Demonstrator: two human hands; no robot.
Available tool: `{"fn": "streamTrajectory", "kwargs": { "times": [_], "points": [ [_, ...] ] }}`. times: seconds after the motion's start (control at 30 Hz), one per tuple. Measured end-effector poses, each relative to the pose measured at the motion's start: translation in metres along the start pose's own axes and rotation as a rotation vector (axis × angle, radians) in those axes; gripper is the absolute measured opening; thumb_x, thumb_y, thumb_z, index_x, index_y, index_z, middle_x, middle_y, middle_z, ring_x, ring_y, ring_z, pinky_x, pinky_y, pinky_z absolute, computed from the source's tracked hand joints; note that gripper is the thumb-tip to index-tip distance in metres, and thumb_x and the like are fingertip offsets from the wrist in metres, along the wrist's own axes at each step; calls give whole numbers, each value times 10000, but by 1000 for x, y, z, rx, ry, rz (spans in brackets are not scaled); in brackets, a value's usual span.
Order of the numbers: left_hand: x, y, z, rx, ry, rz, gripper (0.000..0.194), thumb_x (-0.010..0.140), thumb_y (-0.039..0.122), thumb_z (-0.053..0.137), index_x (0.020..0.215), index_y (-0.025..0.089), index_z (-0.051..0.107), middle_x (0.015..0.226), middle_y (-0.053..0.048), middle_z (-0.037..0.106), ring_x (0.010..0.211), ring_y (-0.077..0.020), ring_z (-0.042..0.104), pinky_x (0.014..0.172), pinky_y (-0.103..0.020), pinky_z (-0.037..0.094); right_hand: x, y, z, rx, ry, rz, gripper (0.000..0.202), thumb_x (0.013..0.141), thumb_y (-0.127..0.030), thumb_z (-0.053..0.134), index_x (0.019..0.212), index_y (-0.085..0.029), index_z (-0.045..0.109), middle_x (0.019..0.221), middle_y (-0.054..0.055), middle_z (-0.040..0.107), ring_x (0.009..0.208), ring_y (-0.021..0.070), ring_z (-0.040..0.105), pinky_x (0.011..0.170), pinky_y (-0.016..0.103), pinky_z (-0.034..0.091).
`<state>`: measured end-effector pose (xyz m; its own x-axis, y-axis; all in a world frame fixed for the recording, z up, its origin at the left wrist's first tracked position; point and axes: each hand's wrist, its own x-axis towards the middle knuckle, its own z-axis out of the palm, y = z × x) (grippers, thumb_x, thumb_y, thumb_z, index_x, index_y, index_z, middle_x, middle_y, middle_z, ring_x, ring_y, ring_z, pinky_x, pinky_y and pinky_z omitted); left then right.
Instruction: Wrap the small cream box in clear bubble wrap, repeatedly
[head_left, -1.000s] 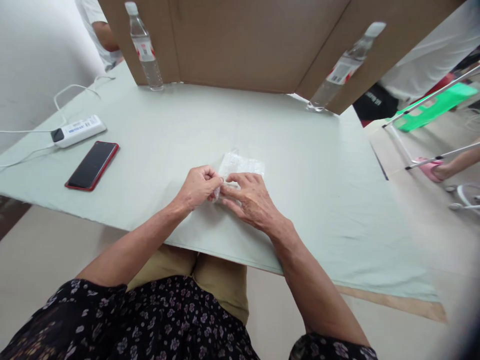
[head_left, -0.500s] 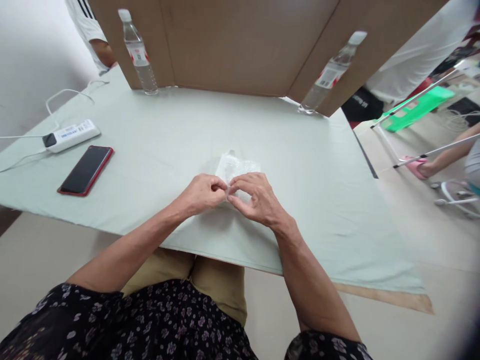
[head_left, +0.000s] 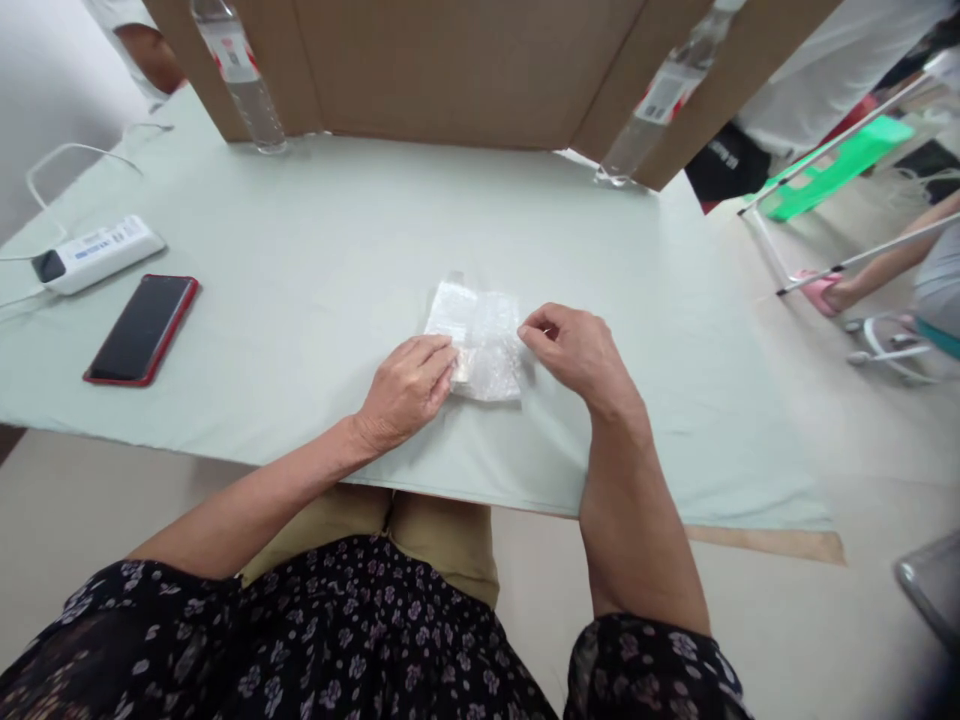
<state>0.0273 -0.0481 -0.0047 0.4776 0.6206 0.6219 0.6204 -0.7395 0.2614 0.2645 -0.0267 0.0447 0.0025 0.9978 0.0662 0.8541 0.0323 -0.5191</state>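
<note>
A clear, crinkled piece of bubble wrap (head_left: 495, 345) lies spread out on the pale green cloth. My left hand (head_left: 409, 388) rests on its left side, fingers together and curled over the edge. Beside those fingertips a small, pale, shiny thing (head_left: 463, 366) shows on or under the plastic; its kind is unclear. My right hand (head_left: 577, 348) is closed in a pinch at the right edge of the wrap, the thumb and forefinger meeting there. The back of the hand hides the other fingers.
A red-cased phone (head_left: 142, 330) and a white power strip (head_left: 99, 254) lie on the left. Two water bottles (head_left: 251, 95) (head_left: 660, 100) stand before a brown cardboard screen (head_left: 457, 75) at the back. People are beyond the table.
My hands, close together before, are now apart. The right hand has moved right to the wrap's edge, and more of the wrap shows. The view has tilted slightly downward.
</note>
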Motion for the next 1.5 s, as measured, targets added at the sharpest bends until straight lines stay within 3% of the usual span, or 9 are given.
{"fn": "streamTrajectory", "kwargs": {
  "times": [0.17,0.3,0.43,0.57,0.83,1.03,1.3,1.5],
  "points": [
    [0,2,-1,2,-40,-16,238,999,160,470,1110,140,679,1173,-135,737,1069,-246,682,945,-405,565,-30,9,-5,-21,-93,187,346,908,-469,529,743,-192,655,749,44,701,686,186,597,700,332,407],
    [3,3,-3,3,-81,-17,232,996,174,471,1068,154,690,1160,-126,743,1039,-258,668,918,-427,531,-49,9,10,74,-30,235,399,906,-548,527,855,-186,687,744,50,688,712,201,626,697,326,430],
    [3,2,-5,19,-106,-43,237,986,196,489,1086,187,704,1199,-115,739,1095,-313,605,912,-485,457,-45,4,36,206,39,213,437,845,-544,615,1045,-161,683,701,25,644,685,202,610,675,332,449],
    [2,1,-4,3,-112,-80,232,963,204,520,1093,220,711,1220,-100,721,1034,-308,566,852,-475,433,-43,-2,58,436,164,181,515,811,-456,657,1234,-166,604,685,-40,568,634,158,540,628,306,462],
    [7,-2,-2,-23,-153,-33,233,961,183,482,1023,175,706,1134,-129,687,934,-265,541,829,-407,457,-51,-30,68,735,298,213,500,830,-392,657,1289,-213,568,784,-37,552,617,118,522,563,272,474],
    [8,-5,3,-11,-132,10,240,957,189,495,1053,152,712,1076,-130,681,916,-260,549,801,-387,467,-40,-51,77,726,304,134,585,838,-366,666,1381,-187,542,824,-9,655,734,146,639,707,297,559],
    [5,-4,9,-208,-92,-108,217,925,160,493,1074,152,650,1054,-126,665,961,-258,568,898,-407,472,-42,-62,69,676,228,181,631,842,-364,644,1410,-117,523,869,26,711,740,155,658,743,331,569],
    [2,-6,12,-369,-64,-223,478,838,168,552,1313,154,499,1133,-117,670,1035,-258,590,947,-424,474,-52,-60,60,684,75,91,587,897,-365,564,1447,-172,489,1125,97,738,801,159,666,728,336,573]
  ]
}}
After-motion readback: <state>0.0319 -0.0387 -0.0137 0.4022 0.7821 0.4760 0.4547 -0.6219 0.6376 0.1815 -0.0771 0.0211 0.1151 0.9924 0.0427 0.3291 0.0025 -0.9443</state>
